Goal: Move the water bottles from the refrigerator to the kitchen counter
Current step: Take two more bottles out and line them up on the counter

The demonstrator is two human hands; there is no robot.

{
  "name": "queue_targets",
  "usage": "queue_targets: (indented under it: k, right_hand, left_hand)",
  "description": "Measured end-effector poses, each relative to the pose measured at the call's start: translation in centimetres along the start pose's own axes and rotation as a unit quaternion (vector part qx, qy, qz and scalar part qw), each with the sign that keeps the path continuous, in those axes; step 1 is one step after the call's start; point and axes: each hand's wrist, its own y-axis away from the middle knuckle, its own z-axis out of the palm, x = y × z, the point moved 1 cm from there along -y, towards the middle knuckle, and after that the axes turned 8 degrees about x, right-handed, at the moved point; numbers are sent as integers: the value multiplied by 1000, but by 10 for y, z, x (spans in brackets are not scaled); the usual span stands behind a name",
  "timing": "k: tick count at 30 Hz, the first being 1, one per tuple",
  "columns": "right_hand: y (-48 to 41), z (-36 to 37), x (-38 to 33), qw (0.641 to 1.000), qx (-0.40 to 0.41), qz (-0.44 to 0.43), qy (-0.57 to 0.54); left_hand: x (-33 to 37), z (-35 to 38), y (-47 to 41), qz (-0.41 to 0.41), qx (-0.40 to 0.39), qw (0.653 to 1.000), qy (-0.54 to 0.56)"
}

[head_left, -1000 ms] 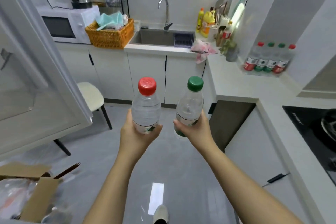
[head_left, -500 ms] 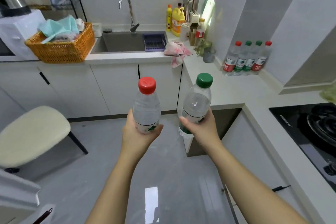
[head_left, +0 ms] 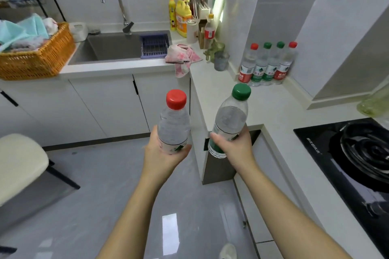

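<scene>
My left hand (head_left: 162,154) grips the lower part of a clear water bottle with a red cap (head_left: 173,121), held upright over the floor. My right hand (head_left: 235,148) grips a clear water bottle with a green cap (head_left: 230,119), tilted slightly right, at the front edge of the white kitchen counter (head_left: 273,107). Several water bottles (head_left: 267,65) with red and green caps stand in a row on the counter against the wall. The refrigerator is out of view.
A sink (head_left: 117,47) with a tap lies at the back, a pink cloth (head_left: 183,57) hangs at its corner. An orange basket (head_left: 35,59) stands left. A black gas hob (head_left: 357,153) is at the right. A cream stool (head_left: 19,164) stands on the floor at the left.
The view has swung right and closer to the counter; the refrigerator door and microwave have left the frame. Both hands still hold their bottles, now nearer the counter corner.
</scene>
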Motion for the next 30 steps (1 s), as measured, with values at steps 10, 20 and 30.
queue_targets:
  k: [10, 20, 30]
  right_hand:
    - [-90, -70, 12, 999, -29, -3, 35]
    - [-155, -94, 41, 998, 7, 17, 64]
    - [-244, -83, 86, 989, 85, 61, 101]
  left_hand:
    - [17, 113, -19, 7, 5, 1000, -3]
    - [2, 176, -61, -11, -34, 999, -35]
    - [-48, 259, -172, -46, -132, 990, -28]
